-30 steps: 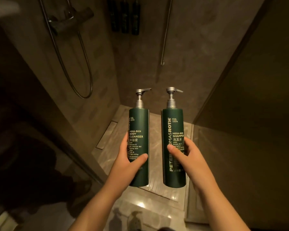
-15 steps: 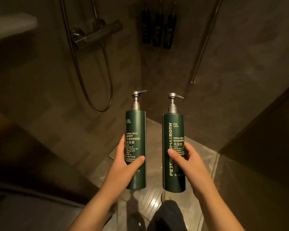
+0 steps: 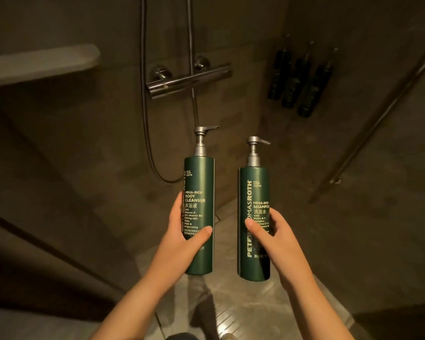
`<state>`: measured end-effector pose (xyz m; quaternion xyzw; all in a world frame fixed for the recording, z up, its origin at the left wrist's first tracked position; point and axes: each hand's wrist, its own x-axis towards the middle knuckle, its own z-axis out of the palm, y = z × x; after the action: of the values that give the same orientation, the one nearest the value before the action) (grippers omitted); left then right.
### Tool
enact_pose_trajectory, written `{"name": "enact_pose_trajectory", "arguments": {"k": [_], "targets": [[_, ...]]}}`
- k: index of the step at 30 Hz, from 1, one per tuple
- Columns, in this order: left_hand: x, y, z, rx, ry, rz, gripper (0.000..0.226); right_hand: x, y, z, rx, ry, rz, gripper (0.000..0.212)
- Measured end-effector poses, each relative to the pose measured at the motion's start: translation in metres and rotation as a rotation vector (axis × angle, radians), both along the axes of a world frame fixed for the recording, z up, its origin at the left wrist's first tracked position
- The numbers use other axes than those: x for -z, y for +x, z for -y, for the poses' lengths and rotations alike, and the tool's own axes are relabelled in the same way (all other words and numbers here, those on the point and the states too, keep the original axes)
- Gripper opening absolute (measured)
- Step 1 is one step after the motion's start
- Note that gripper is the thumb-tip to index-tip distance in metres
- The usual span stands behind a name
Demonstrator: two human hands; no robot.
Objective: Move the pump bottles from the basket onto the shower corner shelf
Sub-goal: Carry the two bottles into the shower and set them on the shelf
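I hold two dark green pump bottles upright in front of me inside the shower. My left hand [image 3: 184, 238] grips the body cleanser bottle [image 3: 199, 182] around its lower half. My right hand [image 3: 271, 235] grips the shampoo bottle [image 3: 254, 190] the same way, a little lower and to the right. Both bottles have silver pump heads with spouts pointing right. A grey corner shelf [image 3: 42, 63] juts from the wall at the upper left, above and well left of the bottles. The basket is out of view.
A chrome shower mixer bar [image 3: 189, 81] with a hanging hose [image 3: 147, 133] is on the wall straight ahead. Three dark bottles [image 3: 297, 79] hang on the wall at the upper right. A slanted metal rod [image 3: 375, 119] crosses the right wall. Wet floor tiles [image 3: 231, 312] lie below.
My view has swung to the left and closer to the wall, bringing the corner shelf and mixer further into view. Both hands keep the same hold on the bottles.
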<state>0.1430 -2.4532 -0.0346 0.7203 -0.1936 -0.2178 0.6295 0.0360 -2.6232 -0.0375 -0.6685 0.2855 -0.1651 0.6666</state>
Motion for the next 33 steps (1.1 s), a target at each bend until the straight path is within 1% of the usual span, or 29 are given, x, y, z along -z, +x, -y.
{"name": "enact_pose_trajectory", "arguments": {"k": [2,6,11,15,18,22,27,33], "targets": [[-0.001,0.005,0.0,-0.053,0.022,0.0,0.082,0.006,0.011,0.003,-0.047,0.017,-0.005,0.065],[0.003,0.021,-0.001,-0.139,0.023,-0.019,0.081,0.015,0.037,0.007,-0.149,0.035,-0.014,0.067],[0.002,0.047,-0.007,-0.217,-0.016,-0.039,0.08,0.005,0.082,0.005,-0.234,0.022,0.012,0.058],[-0.01,0.075,-0.018,-0.29,-0.068,0.005,0.079,-0.012,0.125,-0.002,-0.322,-0.032,0.028,0.055],[-0.022,0.096,-0.03,-0.33,-0.107,0.054,0.079,-0.027,0.158,-0.012,-0.382,-0.075,0.071,0.058],[-0.038,0.123,-0.05,-0.391,-0.13,0.153,0.082,-0.046,0.197,-0.031,-0.463,-0.114,0.181,0.057],[-0.057,0.149,-0.069,-0.457,-0.122,0.304,0.086,-0.074,0.241,-0.053,-0.563,-0.159,0.313,0.05],[-0.092,0.179,-0.082,-0.559,-0.135,0.411,0.085,-0.107,0.288,-0.071,-0.625,-0.167,0.439,0.046]]}}
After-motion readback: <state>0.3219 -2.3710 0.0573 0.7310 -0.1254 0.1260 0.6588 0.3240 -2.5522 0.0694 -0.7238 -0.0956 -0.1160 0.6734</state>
